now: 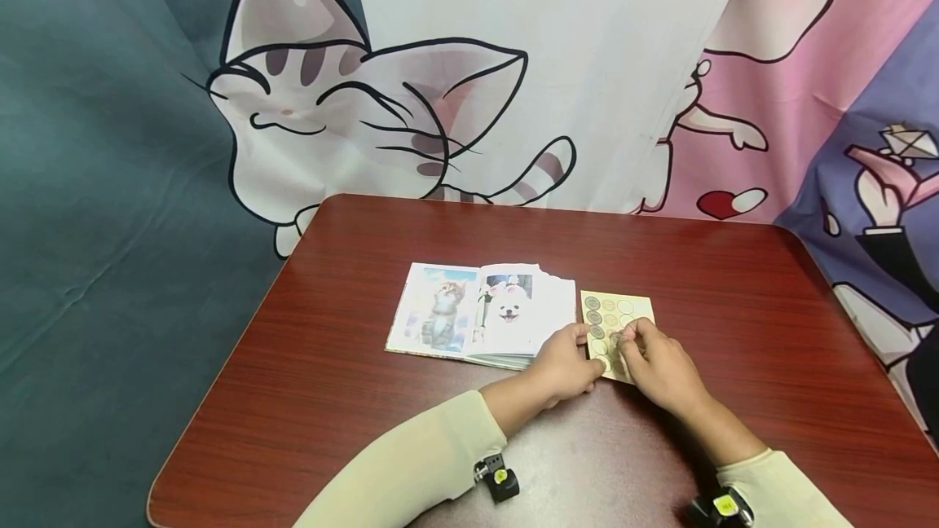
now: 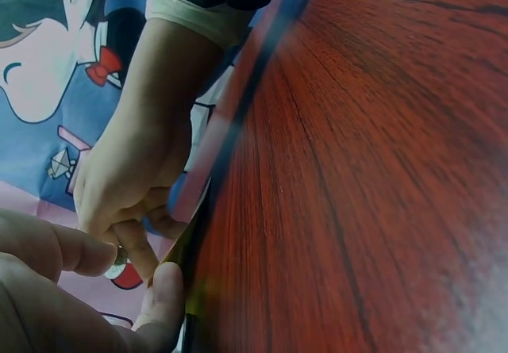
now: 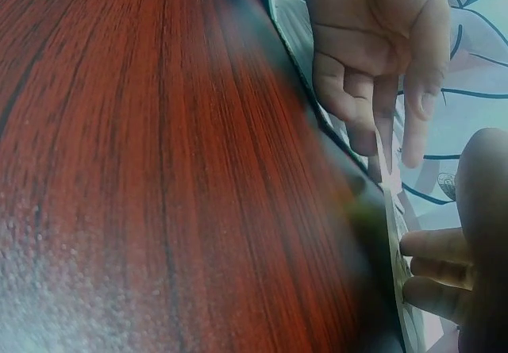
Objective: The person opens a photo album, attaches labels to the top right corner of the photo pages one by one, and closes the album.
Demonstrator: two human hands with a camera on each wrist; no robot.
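A pale yellow sheet of round stickers (image 1: pixel 644 306) lies on the table, its near edge tilted up slightly in the wrist views. My left hand (image 1: pixel 563 361) grips the sheet's near left edge between thumb and fingers. Over the sheet's right part, my right hand (image 1: pixel 663 369) pinches a small round sticker (image 3: pixel 447 185) between thumb and index finger, while its other fingers touch the sheet. In the left wrist view that sticker shows beside the right hand (image 2: pixel 131 174). Just left of the sheet, an open picture book (image 1: pixel 553 304) shows a kitten on one page and a white dog on the other.
The reddish-brown wooden table (image 1: pixel 293 422) has rounded corners. Behind it hangs a cartoon-printed curtain (image 1: pixel 587 39), close to the table's far edge. Each sleeve carries a small black wrist camera near its cuff.
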